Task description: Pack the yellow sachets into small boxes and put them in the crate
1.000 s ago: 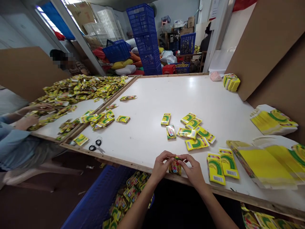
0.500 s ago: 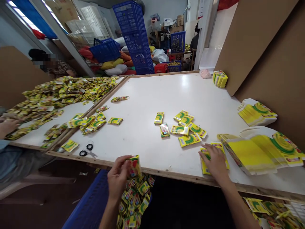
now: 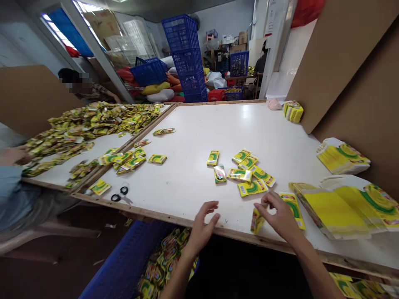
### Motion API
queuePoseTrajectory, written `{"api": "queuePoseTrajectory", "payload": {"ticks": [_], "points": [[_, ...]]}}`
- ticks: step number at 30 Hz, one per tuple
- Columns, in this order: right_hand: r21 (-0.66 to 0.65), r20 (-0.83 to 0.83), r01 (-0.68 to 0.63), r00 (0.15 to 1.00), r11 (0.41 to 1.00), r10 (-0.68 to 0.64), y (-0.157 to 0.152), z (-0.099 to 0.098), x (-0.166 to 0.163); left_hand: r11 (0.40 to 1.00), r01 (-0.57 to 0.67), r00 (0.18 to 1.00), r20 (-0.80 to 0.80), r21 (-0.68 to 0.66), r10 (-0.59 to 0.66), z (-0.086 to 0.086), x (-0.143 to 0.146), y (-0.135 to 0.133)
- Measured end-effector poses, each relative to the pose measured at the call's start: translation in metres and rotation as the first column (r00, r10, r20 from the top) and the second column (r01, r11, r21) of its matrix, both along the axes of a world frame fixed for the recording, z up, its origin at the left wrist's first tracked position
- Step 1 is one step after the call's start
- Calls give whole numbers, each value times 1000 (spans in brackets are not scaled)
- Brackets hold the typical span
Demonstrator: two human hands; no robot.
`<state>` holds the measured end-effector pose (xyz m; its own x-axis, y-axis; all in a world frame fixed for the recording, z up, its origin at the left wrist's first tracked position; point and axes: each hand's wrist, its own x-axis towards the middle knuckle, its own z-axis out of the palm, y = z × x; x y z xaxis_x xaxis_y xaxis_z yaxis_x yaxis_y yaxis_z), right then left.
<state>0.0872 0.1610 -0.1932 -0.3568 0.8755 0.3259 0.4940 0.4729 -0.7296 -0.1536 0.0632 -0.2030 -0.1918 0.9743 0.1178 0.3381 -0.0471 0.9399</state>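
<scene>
Between the thumb and fingers of my right hand (image 3: 277, 216) is a small yellow-and-green carton (image 3: 257, 220), tilted up at the front edge of the white table (image 3: 187, 182). My left hand (image 3: 204, 226) is over the table edge, fingers apart and nothing in it. A flat yellow carton (image 3: 292, 209) lies just right of my right hand. Several similar cartons (image 3: 253, 187) lie loosely grouped beyond it. Left of my knees, a blue crate (image 3: 124, 253) holds many small packs (image 3: 168, 253).
Fanned stacks of flat cartons (image 3: 339, 207) lie at the right beside a cardboard panel (image 3: 352, 70). Black-handled scissors (image 3: 121, 194) rest at the front left. Across a wooden strip, a co-worker's arm (image 3: 14, 157) reaches toward a large heap of packs (image 3: 102, 118).
The carton in my left hand is gone from it, and that hand has moved right, toward the table edge. My right hand has lifted a carton off the table. The view has shifted slightly.
</scene>
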Motion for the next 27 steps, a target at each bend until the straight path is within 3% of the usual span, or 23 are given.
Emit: {"api": "queuePoseTrajectory", "payload": {"ticks": [3,6,10,13,16,20,23,27], "points": [[-38,-160,-171,973,984,163,-8,9,-23,966,257,946,199,11,-254,-5,26,23],[-69,-358,-271,905,960,229,-12,4,-39,923,384,858,358,34,-370,-8,39,35],[-164,-573,-295,805,941,153,-12,-11,-45,942,326,851,408,81,-330,-13,42,36],[-242,-629,-266,775,933,58,-13,-20,-43,949,307,836,457,71,-304,-17,44,35],[-286,-648,-214,761,934,-24,-15,-30,-42,977,207,846,495,43,-201,-19,44,38],[-282,-587,-178,809,943,-23,-18,-46,-43,995,103,903,419,1,-94,-19,33,39],[-288,-509,-153,861,945,-16,-20,-54,-46,991,130,931,350,-40,-108,-20,24,37],[-283,-434,-186,900,941,47,-18,-50,-50,980,189,926,342,-57,-158,-23,17,37]]}}
